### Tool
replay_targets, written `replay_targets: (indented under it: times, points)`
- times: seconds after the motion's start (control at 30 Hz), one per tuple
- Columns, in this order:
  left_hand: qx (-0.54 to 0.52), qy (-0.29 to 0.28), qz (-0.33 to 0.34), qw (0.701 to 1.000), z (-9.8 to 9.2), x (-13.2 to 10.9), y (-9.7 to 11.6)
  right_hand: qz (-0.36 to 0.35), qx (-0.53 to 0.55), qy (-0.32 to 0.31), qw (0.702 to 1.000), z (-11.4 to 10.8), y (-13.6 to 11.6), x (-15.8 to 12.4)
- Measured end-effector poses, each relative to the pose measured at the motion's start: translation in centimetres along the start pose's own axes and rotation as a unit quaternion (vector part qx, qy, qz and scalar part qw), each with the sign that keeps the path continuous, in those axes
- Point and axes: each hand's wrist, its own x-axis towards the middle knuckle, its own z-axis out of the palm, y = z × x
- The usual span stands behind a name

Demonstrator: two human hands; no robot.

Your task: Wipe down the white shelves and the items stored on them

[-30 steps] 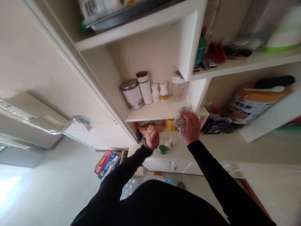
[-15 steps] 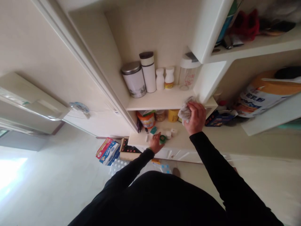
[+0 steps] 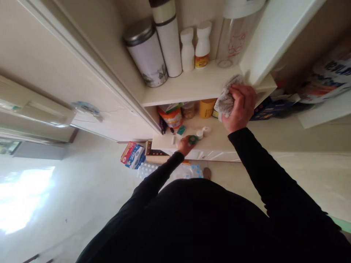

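Observation:
My right hand (image 3: pixel 241 106) is closed around a crumpled greyish-white cloth (image 3: pixel 227 98), held at the front edge of the open shelf (image 3: pixel 189 83) near its right divider. Lower down, my left hand (image 3: pixel 184 147) has its fingers on a small round green container (image 3: pixel 193 140) on the countertop (image 3: pixel 222 140). Beside it stand small white bottles (image 3: pixel 200 135). On the shelf above are a white canister (image 3: pixel 148 54) with a metal lid, a white flask (image 3: pixel 169 44), two small white bottles (image 3: pixel 188 51) and a clear jug (image 3: pixel 229 42).
Under the shelf stand an orange tub (image 3: pixel 172 118) and a yellow container (image 3: pixel 206 109). A dark blue box (image 3: pixel 267 109) lies right of my right hand. Red and blue boxes (image 3: pixel 134 155) are on the floor at left. The cabinet's side panel (image 3: pixel 109 65) rises at left.
My view has moved closer to the shelf, so the bottles and canister appear larger and higher. My left fingers have closed in on the green container. The cloth stays in my right hand.

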Motion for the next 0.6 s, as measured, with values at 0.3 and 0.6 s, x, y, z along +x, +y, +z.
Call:
replay_targets:
  times: [0.3, 0.6]
  points:
    - [-0.128, 0.044, 0.047, 0.99, -1.6, -0.8, 2.0, -0.003, 0.008, 0.027, 1.0, 0.4, 0.4, -0.2]
    - [-0.202, 0.199, 0.217, 0.934, -10.2, -2.3, 8.1, -0.068, -0.004, 0.105, 0.992, 1.5, 0.7, -0.2]
